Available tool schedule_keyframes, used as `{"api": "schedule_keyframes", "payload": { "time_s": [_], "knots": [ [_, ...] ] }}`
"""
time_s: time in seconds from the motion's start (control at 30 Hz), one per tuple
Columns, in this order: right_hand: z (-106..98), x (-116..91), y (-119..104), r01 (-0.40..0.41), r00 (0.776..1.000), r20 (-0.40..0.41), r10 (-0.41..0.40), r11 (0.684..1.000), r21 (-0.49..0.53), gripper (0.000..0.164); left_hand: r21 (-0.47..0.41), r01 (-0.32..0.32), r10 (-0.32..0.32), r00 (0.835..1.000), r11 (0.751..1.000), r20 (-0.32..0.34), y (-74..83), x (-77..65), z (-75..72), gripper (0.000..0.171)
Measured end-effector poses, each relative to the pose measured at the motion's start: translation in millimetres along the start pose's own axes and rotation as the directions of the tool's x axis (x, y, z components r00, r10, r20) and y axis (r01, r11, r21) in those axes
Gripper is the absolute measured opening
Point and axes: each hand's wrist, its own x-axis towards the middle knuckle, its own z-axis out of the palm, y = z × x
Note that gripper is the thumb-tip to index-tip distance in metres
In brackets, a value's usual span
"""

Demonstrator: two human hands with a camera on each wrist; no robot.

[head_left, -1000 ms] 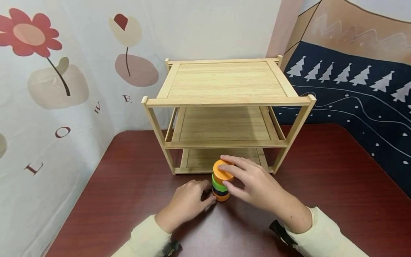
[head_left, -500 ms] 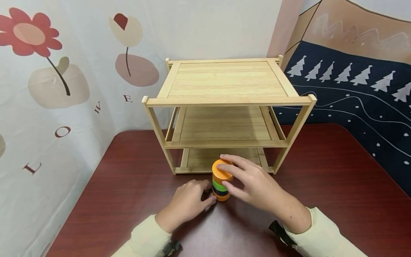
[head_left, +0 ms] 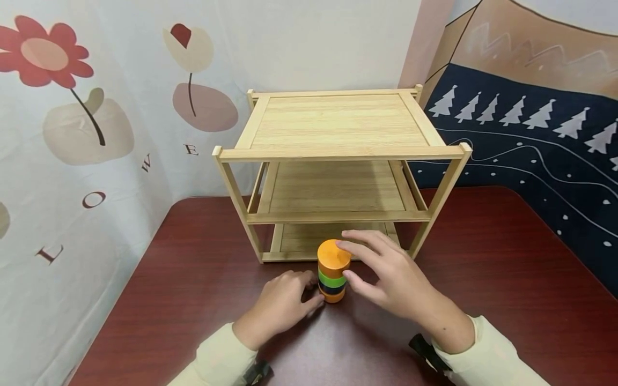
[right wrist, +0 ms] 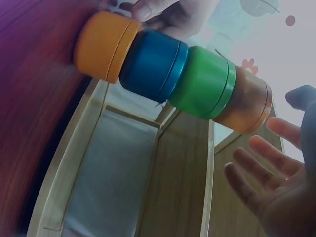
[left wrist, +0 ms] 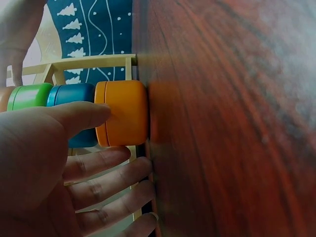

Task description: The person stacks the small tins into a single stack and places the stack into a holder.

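Several small round canisters stand stacked upright on the table. The lowest, an orange canister [head_left: 333, 297], rests on the tabletop, with a dark blue canister [right wrist: 153, 64] and a green canister [right wrist: 205, 81] above it. A second orange canister [head_left: 332, 256] caps the stack, slightly offset in the right wrist view. Low on the left, my left hand [head_left: 282, 303] holds the bottom canister, its thumb [left wrist: 91, 116] on the side and its index finger beside it. My right hand [head_left: 393, 273] hovers at the right of the top canister, fingers spread and holding nothing; the right wrist view shows a gap.
A three-tier wooden rack [head_left: 338, 153] stands directly behind the stack, its lower front bar close to the canisters. The dark red table [head_left: 193, 257] extends to both sides. Printed cloths [head_left: 521, 139] hang behind and at the sides.
My right hand has let go of the top orange canister and moved slightly right. My left hand and the stack have stayed in place.
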Motion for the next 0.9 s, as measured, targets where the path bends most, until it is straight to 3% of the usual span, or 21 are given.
{"api": "schedule_keyframes", "payload": {
  "time_s": [0.2,0.47,0.6,0.9],
  "knots": [
    [-3,-2,7,0.051,0.989,-0.139,-0.047,0.998,0.031,0.034,-0.013,0.005,-0.005,1.0,1.0,0.008,0.7,0.6,0.7,0.027],
    [-7,-1,18,0.031,0.981,-0.193,-0.027,0.999,0.019,0.03,-0.016,0.014,-0.014,1.0,1.0,-0.001,0.8,0.1,1.0,0.027],
    [-8,-3,21,0.002,0.984,-0.179,0.002,1.0,0.022,0.024,-0.011,0.011,-0.011,1.0,1.0,-0.002,0.8,0.0,1.1,0.027],
    [-3,-6,28,-0.094,0.994,-0.061,0.091,0.995,-0.038,0.024,-0.008,0.014,-0.014,1.0,1.0,-0.005,0.3,0.8,1.9,0.027]
  ]
}}
